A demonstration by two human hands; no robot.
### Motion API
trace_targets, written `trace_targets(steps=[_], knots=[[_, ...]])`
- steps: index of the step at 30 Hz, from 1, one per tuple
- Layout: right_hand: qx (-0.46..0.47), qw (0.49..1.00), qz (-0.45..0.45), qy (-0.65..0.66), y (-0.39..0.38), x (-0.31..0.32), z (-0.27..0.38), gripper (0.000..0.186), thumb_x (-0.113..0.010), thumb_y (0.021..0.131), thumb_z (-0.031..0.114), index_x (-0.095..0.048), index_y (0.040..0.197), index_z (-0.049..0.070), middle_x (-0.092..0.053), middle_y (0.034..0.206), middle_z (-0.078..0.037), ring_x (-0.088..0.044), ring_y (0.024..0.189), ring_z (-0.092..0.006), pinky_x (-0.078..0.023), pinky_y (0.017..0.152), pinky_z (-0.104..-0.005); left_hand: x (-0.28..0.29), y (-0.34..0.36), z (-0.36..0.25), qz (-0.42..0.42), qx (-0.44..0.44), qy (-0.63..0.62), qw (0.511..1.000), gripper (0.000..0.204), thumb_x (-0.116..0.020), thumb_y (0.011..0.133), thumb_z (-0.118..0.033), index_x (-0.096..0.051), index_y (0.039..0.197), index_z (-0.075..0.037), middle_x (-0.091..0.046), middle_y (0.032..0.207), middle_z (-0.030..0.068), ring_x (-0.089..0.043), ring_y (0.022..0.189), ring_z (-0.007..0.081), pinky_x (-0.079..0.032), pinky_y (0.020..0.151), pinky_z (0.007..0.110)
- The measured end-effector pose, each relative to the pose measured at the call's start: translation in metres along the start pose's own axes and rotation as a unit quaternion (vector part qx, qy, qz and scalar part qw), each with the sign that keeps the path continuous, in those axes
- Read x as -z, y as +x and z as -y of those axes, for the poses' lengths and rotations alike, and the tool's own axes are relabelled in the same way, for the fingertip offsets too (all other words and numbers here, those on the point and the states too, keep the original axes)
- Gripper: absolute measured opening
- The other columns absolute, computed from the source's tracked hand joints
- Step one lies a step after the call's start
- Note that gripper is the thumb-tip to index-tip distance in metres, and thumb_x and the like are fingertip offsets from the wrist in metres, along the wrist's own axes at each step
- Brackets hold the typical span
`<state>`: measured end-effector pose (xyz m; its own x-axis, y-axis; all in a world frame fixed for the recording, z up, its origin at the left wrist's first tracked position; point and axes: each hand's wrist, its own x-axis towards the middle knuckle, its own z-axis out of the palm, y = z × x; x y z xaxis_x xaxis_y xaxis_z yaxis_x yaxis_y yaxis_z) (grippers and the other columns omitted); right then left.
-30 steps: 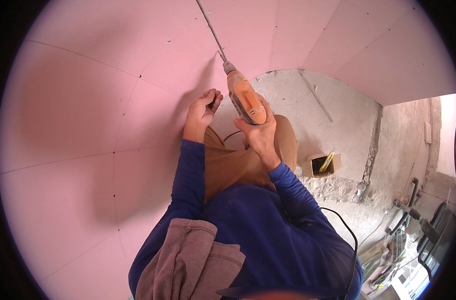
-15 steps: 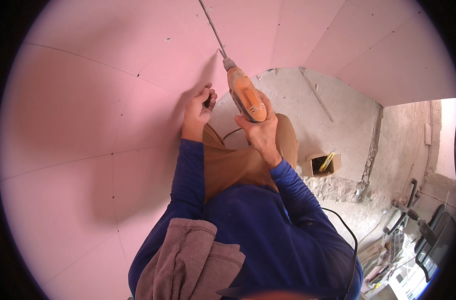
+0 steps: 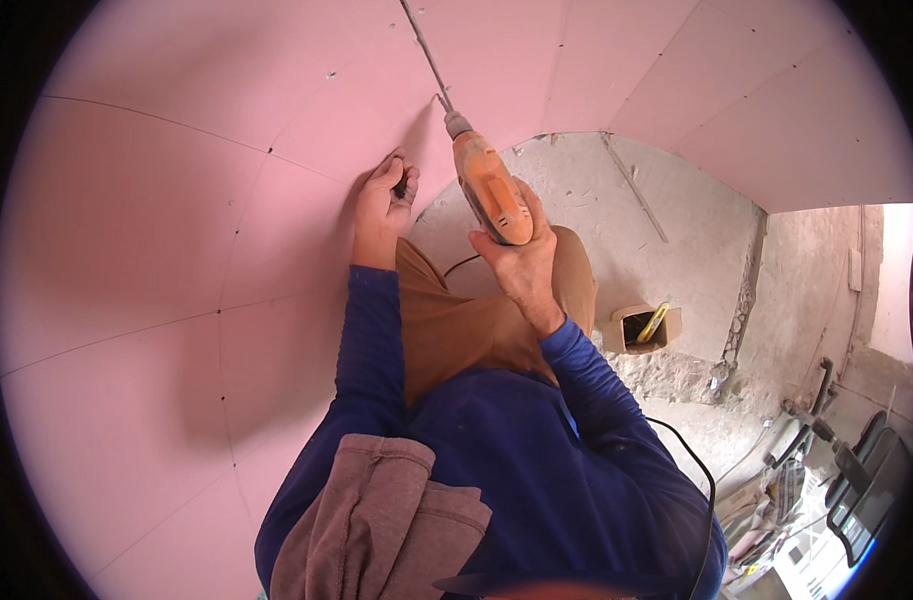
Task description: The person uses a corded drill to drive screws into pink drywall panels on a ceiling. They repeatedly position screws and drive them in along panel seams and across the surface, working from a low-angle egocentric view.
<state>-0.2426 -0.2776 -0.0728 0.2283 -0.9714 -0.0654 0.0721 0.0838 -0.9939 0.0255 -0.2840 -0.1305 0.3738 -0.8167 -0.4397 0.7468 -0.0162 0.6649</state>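
Note:
My right hand (image 3: 522, 250) grips an orange power screwdriver (image 3: 492, 190) from behind, fingers wrapped round its body. Its dusty grey nose points up and away, close to a dark seam (image 3: 424, 45) between pink boards; whether the tip touches the board cannot be seen. My left hand (image 3: 387, 195) is closed beside the pink plasterboard (image 3: 177, 220), left of the tool. Small dark pieces show in its curled fingers, too small to name surely. The fingertips are by the board, near their own shadow.
Right of my knee, an open cardboard box (image 3: 615, 333) holds a yellow-handled tool (image 3: 655, 322). A rough concrete surface (image 3: 577, 190) lies beyond my legs. A black cable (image 3: 692, 445) runs past my right arm. Black-framed gear (image 3: 862, 470) and clutter stand at the lower right. A brownish cloth (image 3: 377, 520) hangs over my left shoulder.
My left hand has moved up and slightly left along the board, its fingers still curled. The power screwdriver and my right hand have hardly moved.

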Motion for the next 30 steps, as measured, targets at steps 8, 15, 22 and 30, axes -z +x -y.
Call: trace_targets(steps=[8, 15, 22, 30], knots=[[0.049, 0.998, -0.005, -0.048, 0.0027, 0.0015, -0.0029, 0.085, -0.09, 0.076, 0.006, -0.055, 0.154, 0.004, -0.078, 0.127, -0.022, -0.078, 0.116, -0.0279, -0.061, 0.099, -0.0383, 0.0019, 0.0029, 0.0, -0.001, 0.001, -0.003, 1.0, 0.021, -0.069, 0.108, -0.01, -0.073, 0.127, -0.003, -0.07, 0.1, 0.0057, -0.071, 0.087, 0.0192, -0.063, 0.075, 0.026], [0.076, 0.992, -0.011, -0.098, 0.006, 0.0005, -0.0046, 0.085, -0.09, 0.075, 0.009, -0.055, 0.153, 0.002, -0.078, 0.122, -0.025, -0.079, 0.112, -0.0348, -0.063, 0.096, -0.0415, 0.0044, 0.0046, 0.0012, 0.007, 0.001, -0.009, 1.0, 0.019, -0.068, 0.108, -0.009, -0.072, 0.126, -0.003, -0.069, 0.099, 0.0058, -0.071, 0.088, 0.0192, -0.063, 0.075, 0.025], [0.093, 0.989, -0.015, -0.113, 0.006, -0.0007, -0.0068, 0.085, -0.09, 0.074, 0.009, -0.056, 0.152, 0.002, -0.077, 0.122, -0.026, -0.079, 0.111, -0.0378, -0.063, 0.094, -0.0433, 0.0063, 0.0065, 0.0017, 0.002, 0.002, -0.009, 1.0, 0.019, -0.068, 0.108, -0.009, -0.072, 0.126, -0.003, -0.069, 0.099, 0.0059, -0.071, 0.088, 0.0193, -0.064, 0.074, 0.026], [0.096, 0.989, -0.012, -0.114, 0.0075, -0.0008, -0.0091, 0.084, -0.089, 0.075, 0.009, -0.057, 0.152, 0.001, -0.075, 0.127, -0.027, -0.076, 0.115, -0.0402, -0.062, 0.096, -0.0453, 0.0021, 0.0054, 0.0001, 0.011, 0.001, -0.012, 1.0, 0.02, -0.067, 0.109, -0.009, -0.071, 0.127, -0.002, -0.068, 0.101, 0.0059, -0.069, 0.088, 0.0186, -0.062, 0.073, 0.025]])
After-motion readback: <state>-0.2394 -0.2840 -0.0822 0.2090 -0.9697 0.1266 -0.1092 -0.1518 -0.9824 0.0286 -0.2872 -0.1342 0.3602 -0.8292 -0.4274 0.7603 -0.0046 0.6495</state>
